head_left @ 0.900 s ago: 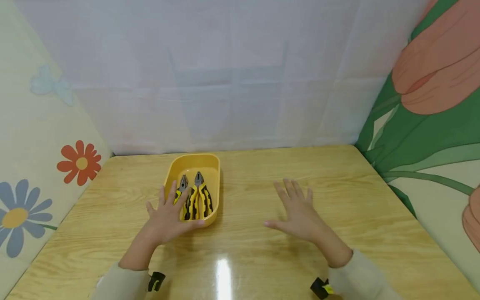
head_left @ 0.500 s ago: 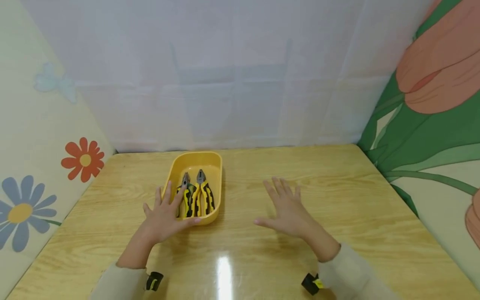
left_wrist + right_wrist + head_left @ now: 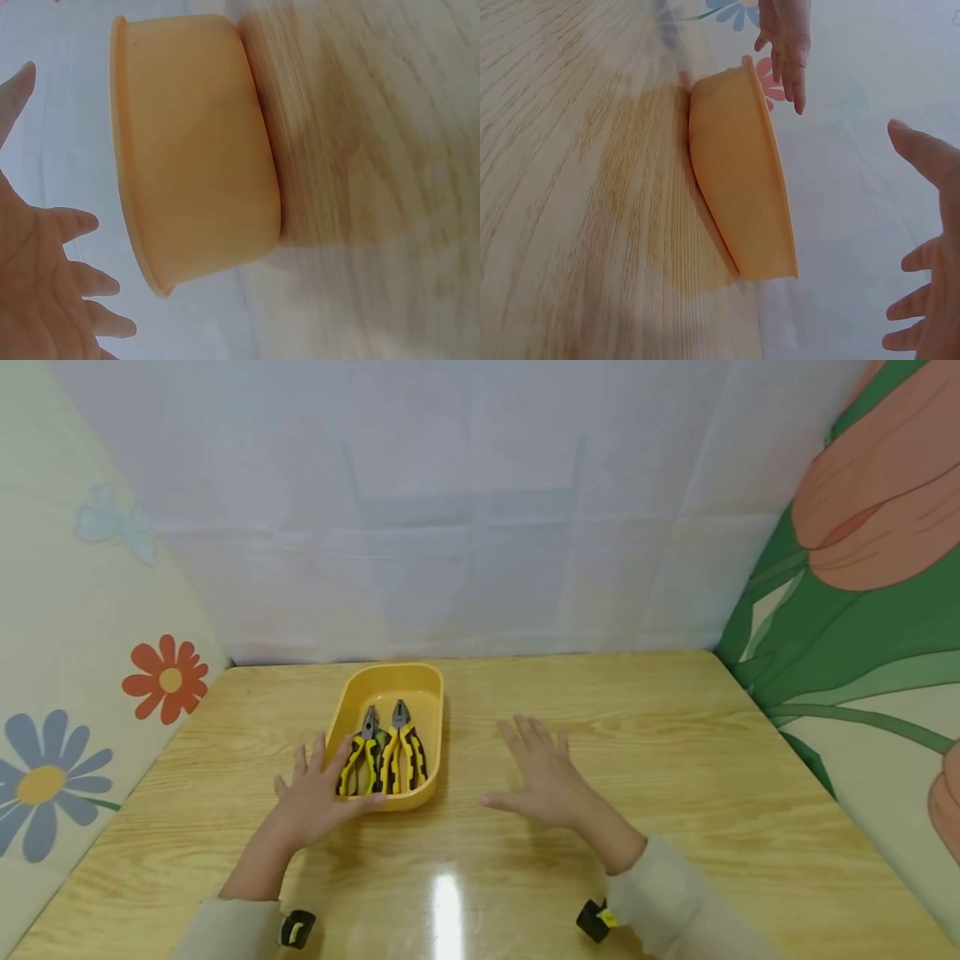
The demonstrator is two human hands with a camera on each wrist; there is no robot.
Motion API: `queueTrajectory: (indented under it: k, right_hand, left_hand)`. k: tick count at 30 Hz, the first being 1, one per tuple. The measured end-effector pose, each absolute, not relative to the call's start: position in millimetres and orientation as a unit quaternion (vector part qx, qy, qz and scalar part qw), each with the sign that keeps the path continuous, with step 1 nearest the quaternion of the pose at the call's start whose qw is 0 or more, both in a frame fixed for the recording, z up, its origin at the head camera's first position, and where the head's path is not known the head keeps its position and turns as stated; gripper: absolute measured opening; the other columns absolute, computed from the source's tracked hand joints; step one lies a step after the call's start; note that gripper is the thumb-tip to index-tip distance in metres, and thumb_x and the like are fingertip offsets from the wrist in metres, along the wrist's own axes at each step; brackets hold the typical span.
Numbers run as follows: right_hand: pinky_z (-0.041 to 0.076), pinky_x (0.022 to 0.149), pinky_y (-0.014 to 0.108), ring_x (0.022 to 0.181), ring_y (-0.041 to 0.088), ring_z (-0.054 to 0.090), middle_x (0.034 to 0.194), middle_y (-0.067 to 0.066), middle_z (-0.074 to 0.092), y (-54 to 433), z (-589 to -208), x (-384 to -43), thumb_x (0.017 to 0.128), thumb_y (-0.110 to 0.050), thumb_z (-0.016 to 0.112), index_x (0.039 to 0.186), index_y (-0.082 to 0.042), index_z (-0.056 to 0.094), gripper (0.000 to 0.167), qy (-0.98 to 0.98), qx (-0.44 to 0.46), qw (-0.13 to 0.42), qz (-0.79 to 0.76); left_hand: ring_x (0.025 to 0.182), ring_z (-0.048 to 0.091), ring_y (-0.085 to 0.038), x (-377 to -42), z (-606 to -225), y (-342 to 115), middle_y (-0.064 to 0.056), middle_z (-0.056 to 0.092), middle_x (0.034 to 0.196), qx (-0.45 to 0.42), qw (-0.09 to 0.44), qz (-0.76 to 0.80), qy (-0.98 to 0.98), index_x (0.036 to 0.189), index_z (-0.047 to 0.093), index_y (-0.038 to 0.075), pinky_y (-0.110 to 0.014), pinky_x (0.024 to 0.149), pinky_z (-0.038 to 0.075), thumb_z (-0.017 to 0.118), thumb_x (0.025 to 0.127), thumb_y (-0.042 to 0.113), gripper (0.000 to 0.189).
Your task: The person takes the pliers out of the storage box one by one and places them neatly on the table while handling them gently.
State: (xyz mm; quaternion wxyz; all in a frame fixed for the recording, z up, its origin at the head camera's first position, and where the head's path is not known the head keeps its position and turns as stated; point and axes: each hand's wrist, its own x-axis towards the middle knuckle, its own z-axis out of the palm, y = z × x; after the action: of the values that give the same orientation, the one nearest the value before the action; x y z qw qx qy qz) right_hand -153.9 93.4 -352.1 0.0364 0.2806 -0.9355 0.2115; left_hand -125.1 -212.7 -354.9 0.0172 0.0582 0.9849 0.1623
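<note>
Two pairs of pliers with yellow and black handles lie side by side in a yellow bin: the left pliers (image 3: 362, 752) and the right pliers (image 3: 402, 747). Something dark between them is too small to make out. The bin (image 3: 427, 693) stands on the table, left of centre. My left hand (image 3: 311, 802), fingers spread, hovers at the bin's near left corner and holds nothing. In the left wrist view its fingertips are apart from the bin wall (image 3: 195, 150). My right hand (image 3: 547, 781) hangs over the table to the right of the bin, fingers spread, holding nothing.
The wooden table (image 3: 637, 718) ends at a pale cloth wall (image 3: 510, 585) at the back. Flower-printed side panels flank it, the left panel (image 3: 75, 627) and the right panel (image 3: 862, 668). A bright reflection shows near the front.
My right hand has moved left, nearer the bin. The left hand has shifted slightly left, uncovering more of the left pliers. The bin and pliers stay in place; the view tilted a little.
</note>
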Motion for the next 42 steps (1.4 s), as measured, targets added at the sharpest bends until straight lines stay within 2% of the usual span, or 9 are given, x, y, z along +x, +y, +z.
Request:
queueTrajectory:
  k: [6, 11, 18, 26, 37, 42]
  right_hand:
    - [0.002, 0.095, 0.058, 0.127, 0.033, 0.010, 0.140, 0.017, 0.012, 83.9, -353.6, -154.9, 0.071, -0.066, 0.048, 0.139, -0.010, 0.015, 0.094, -0.933, 0.289, 0.034, 0.214]
    - [0.002, 0.098, 0.052, 0.127, 0.032, 0.010, 0.141, 0.015, 0.011, 74.8, -353.1, -156.2, 0.069, -0.070, 0.044, 0.139, -0.011, 0.014, 0.097, -0.930, 0.294, 0.021, 0.219]
    - [0.004, 0.100, 0.046, 0.127, 0.032, 0.011, 0.141, 0.015, 0.010, 60.1, -352.1, -158.0, 0.071, -0.065, 0.049, 0.140, -0.012, 0.012, 0.094, -0.927, 0.297, 0.001, 0.231]
    - [0.008, 0.101, 0.043, 0.127, 0.030, 0.011, 0.141, 0.014, 0.009, 48.9, -350.7, -160.5, 0.068, -0.074, 0.036, 0.140, -0.012, 0.012, 0.098, -0.923, 0.307, -0.010, 0.230]
    - [0.015, 0.100, 0.042, 0.127, 0.030, 0.014, 0.141, 0.015, 0.011, 36.5, -351.4, -166.1, 0.072, -0.065, 0.047, 0.140, -0.011, 0.011, 0.093, -0.915, 0.318, -0.023, 0.247]
    - [0.017, 0.099, 0.042, 0.126, 0.031, 0.018, 0.140, 0.015, 0.017, 29.7, -351.8, -169.1, 0.073, -0.064, 0.048, 0.139, -0.010, 0.012, 0.092, -0.911, 0.333, -0.018, 0.243]
  left_hand:
    - [0.118, -0.008, -0.053, -124.0, -355.7, -219.1, -0.028, -0.009, 0.138, 0.055, 0.018, 0.189, 0.980, 0.140, 0.002, 0.016, -0.074, 0.076, 0.002, 0.047, 0.073, 0.064, 0.094]
    - [0.119, -0.007, -0.052, -122.0, -356.4, -223.3, -0.029, -0.008, 0.137, 0.048, 0.032, 0.211, 0.976, 0.140, 0.004, 0.010, -0.074, 0.076, 0.004, 0.049, 0.075, 0.061, 0.094]
    - [0.119, -0.006, -0.052, -122.0, -361.1, -228.8, -0.030, -0.010, 0.136, 0.041, 0.042, 0.237, 0.970, 0.139, 0.001, 0.004, -0.073, 0.078, 0.006, 0.050, 0.076, 0.058, 0.096]
    - [0.119, -0.004, -0.052, -122.8, -366.6, -232.8, -0.030, -0.011, 0.136, 0.049, 0.042, 0.264, 0.963, 0.138, -0.003, 0.003, -0.069, 0.083, 0.013, 0.054, 0.076, 0.053, 0.098]
    - [0.121, -0.003, -0.049, -124.1, -371.6, -231.9, -0.024, -0.010, 0.139, 0.070, 0.028, 0.278, 0.957, 0.138, 0.001, 0.002, -0.066, 0.086, 0.013, 0.058, 0.075, 0.051, 0.098]
    - [0.121, -0.002, -0.049, -123.1, -374.5, -231.3, -0.022, -0.010, 0.140, 0.071, 0.023, 0.274, 0.959, 0.138, 0.002, 0.002, -0.066, 0.086, 0.013, 0.057, 0.075, 0.051, 0.097]
